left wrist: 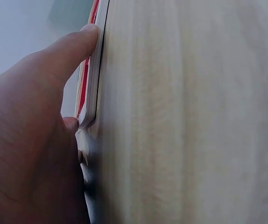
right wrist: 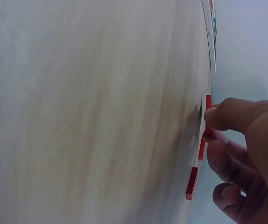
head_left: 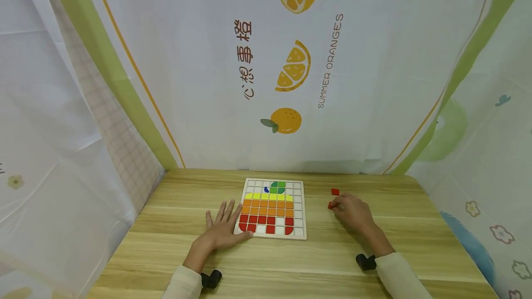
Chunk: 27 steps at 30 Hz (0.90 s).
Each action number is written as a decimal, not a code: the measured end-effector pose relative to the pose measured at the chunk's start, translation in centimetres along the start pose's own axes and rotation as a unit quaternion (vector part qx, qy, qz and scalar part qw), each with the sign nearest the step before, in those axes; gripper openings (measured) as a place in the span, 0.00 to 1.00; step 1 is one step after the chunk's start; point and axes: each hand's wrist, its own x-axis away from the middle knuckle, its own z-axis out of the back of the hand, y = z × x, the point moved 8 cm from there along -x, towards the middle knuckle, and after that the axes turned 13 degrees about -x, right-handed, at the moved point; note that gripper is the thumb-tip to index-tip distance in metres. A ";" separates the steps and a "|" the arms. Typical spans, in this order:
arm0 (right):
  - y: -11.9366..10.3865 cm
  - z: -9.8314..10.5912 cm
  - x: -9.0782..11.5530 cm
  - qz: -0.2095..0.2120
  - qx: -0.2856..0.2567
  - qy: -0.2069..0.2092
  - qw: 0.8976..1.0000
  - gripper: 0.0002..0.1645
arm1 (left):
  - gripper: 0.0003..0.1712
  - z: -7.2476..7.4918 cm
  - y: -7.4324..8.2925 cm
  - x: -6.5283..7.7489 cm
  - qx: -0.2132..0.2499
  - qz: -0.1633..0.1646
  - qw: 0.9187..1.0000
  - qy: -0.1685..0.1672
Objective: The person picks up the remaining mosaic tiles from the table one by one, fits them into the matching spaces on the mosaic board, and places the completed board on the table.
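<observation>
A square puzzle board (head_left: 298,213) with a light wooden rim lies on the table, its grid filled with green, yellow, orange and red tiles plus a small blue mark. Three white cells show among the red tiles in the bottom two rows. My left hand (head_left: 222,233) lies spread at the board's left side, thumb over its near-left corner. To the right of the board, my right hand (head_left: 353,212) pinches a small red tile (right wrist: 208,102) between thumb and fingertips. Below it in the right wrist view are a second red tile (right wrist: 201,149) and a third red tile (right wrist: 192,183).
The wood-grain table (head_left: 332,266) carries the board and loose tiles. Behind it hangs a white curtain (head_left: 199,119) printed with oranges and lettering, and more printed cloth (head_left: 490,174) closes off the sides. A black wrist band piece (head_left: 365,262) sits by each sleeve.
</observation>
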 end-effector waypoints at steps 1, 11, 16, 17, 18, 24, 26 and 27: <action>-0.1 0.0 0.0 0.002 0.001 0.002 1.000 0.06 | 0.63 0.2 0.2 0.1 -0.002 0.001 1.000 -0.005; -2.3 -0.2 0.2 0.053 0.003 0.040 0.998 0.07 | 0.65 0.0 0.0 -0.1 -0.004 -0.001 1.000 -0.005; -3.8 -0.7 0.2 0.082 0.005 0.051 0.995 0.07 | 0.65 0.6 0.5 0.3 0.000 0.000 1.000 -0.019; -4.1 -0.8 0.2 0.084 0.003 0.049 0.995 0.06 | 0.64 0.9 0.7 0.4 0.002 0.000 1.000 -0.022; -4.4 -0.9 0.3 0.085 -0.001 0.047 0.995 0.06 | 0.64 1.1 0.8 0.5 0.001 0.001 1.000 -0.026; -6.1 -1.7 0.2 0.089 -0.021 0.030 0.995 0.05 | 0.61 1.9 1.3 0.9 -0.020 0.006 0.999 -0.036; -6.6 -2.1 0.2 0.089 -0.020 0.025 0.995 0.06 | 0.61 1.9 1.4 1.0 -0.022 0.007 0.999 -0.036; -6.9 -2.3 0.1 0.088 -0.019 0.022 0.996 0.06 | 0.61 2.0 1.4 1.0 -0.019 0.005 0.999 -0.033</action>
